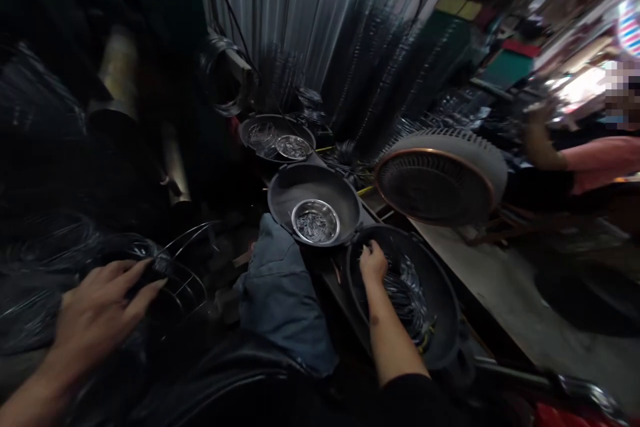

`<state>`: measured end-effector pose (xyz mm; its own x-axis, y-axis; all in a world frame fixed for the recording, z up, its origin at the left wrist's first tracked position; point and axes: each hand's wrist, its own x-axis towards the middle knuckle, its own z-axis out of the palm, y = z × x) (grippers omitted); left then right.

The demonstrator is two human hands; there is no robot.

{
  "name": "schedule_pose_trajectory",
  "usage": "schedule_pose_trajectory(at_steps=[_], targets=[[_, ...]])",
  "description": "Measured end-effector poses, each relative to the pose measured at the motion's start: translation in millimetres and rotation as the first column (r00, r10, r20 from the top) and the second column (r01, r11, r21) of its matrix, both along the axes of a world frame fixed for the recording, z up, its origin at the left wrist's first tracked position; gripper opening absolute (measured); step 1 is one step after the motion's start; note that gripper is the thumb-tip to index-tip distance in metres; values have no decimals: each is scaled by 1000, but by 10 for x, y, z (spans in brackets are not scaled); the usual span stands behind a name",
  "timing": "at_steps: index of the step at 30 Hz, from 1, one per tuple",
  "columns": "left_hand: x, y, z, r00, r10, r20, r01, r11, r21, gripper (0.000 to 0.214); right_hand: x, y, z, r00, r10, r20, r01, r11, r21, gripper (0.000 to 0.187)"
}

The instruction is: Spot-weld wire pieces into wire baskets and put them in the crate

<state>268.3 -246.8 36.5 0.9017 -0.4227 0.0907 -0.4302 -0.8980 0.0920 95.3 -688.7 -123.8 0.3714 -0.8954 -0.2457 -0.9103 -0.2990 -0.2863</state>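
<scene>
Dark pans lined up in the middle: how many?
3: the far pan; the middle pan, holding a metal bowl; and the near pan, under the right hand. Others may be hidden in the dark.

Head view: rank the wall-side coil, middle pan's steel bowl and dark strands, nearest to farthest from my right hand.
1. Dark strands: beside your right hand.
2. Steel bowl: left, in the middle pan.
3. Coil: far left, near the wall.
</scene>
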Motion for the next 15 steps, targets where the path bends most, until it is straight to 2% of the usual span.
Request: schedule_pose_trajectory(at_steps=[3, 6, 8, 11, 13, 15], targets=[[18, -81, 13, 999, -32, 30, 31, 999, 16, 45, 612, 90, -18, 976, 198, 90, -200, 980, 17, 49], [39, -132, -8, 998, -36, 43, 36, 999, 3, 40, 1197, 212, -179, 931, 358, 68, -365, 914, 176, 51], [47, -152, -1, 999, -33, 23, 34, 999, -20, 41, 1453, 264, -339, 912, 409, -8, -388, 871, 301, 53], [65, -155, 23, 999, -3, -44, 1, 1000, -29, 41, 1610, 279, -531, 895, 432, -115, -358, 847, 394, 38], [89, -143, 14, 998, 12, -70, -13, 1000, -26, 40, 1610, 253, -586, 896, 418, -148, -335, 857, 392, 31], [121, -130, -25, 999, 1, -52, -3, 999, -34, 39, 1567, 208, -589, 907, 388, -162, -311, 878, 364, 33]])
